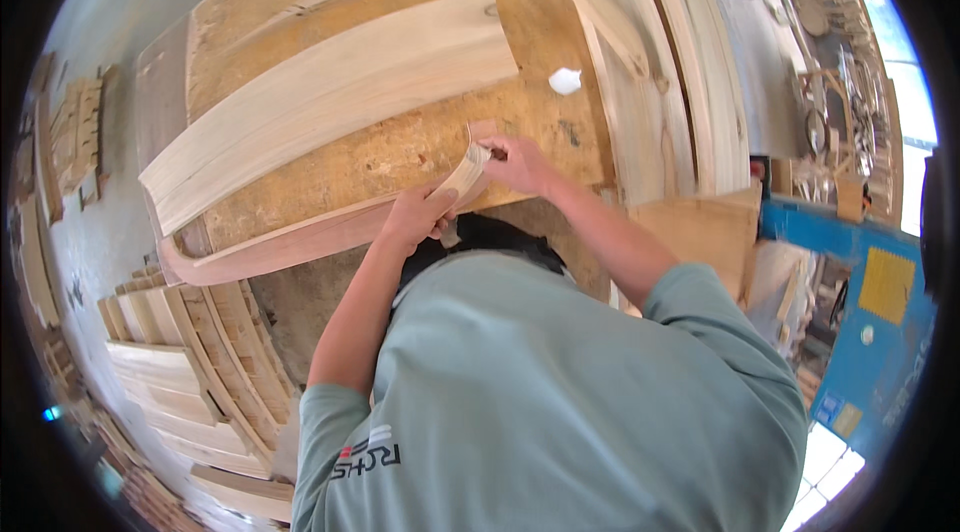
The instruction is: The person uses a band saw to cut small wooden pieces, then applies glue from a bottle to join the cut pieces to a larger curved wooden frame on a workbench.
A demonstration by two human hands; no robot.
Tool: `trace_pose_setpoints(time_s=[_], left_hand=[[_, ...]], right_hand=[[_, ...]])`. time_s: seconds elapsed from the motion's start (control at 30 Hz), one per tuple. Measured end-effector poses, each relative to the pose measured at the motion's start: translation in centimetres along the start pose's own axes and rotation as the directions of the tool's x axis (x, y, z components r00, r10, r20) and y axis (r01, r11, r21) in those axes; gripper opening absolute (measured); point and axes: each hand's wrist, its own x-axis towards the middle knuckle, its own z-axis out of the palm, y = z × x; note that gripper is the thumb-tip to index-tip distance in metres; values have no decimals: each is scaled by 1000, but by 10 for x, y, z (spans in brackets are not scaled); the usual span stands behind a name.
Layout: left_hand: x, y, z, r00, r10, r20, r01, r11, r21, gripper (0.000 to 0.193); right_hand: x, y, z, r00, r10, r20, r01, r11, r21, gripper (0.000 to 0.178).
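Note:
A short, pale, curved piece of wood (466, 178) is tilted over the near edge of the workbench (400, 147). My left hand (413, 216) is closed around its lower part, close to my body. At its upper end, the fingers of my right hand (522, 169) are closed in a pinch. Something small and dark shows at those fingertips, too small to name. Just beyond lies a wide, pale wooden board (340, 97), flat on the bench. A curved, reddish wooden part (285, 250) runs along the bench's near left edge.
Long pale planks (655, 62) lie on the right, with a curved wooden piece (605, 27) on them. A small white object (565, 82) sits on the bench. Stacked boards (190, 372) stand at the lower left, and a blue cabinet (850, 282) is at the far right.

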Motion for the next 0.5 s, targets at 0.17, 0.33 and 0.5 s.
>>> trace_pose_setpoints(time_s=[0.17,0.33,0.5], left_hand=[[-12,3,-13,830,550,-93,-281,557,781,53],[9,-7,-33,741,663,107,-448,369,815,43],[39,-41,-38,762,639,104,-482,453,750,33]], right_hand=[[16,-6,1,953,260,-152,-286,941,-181,33],[36,-7,8,920,366,-143,-393,866,-310,34],[40,-16,18,936,333,-112,-351,903,-247,27]])
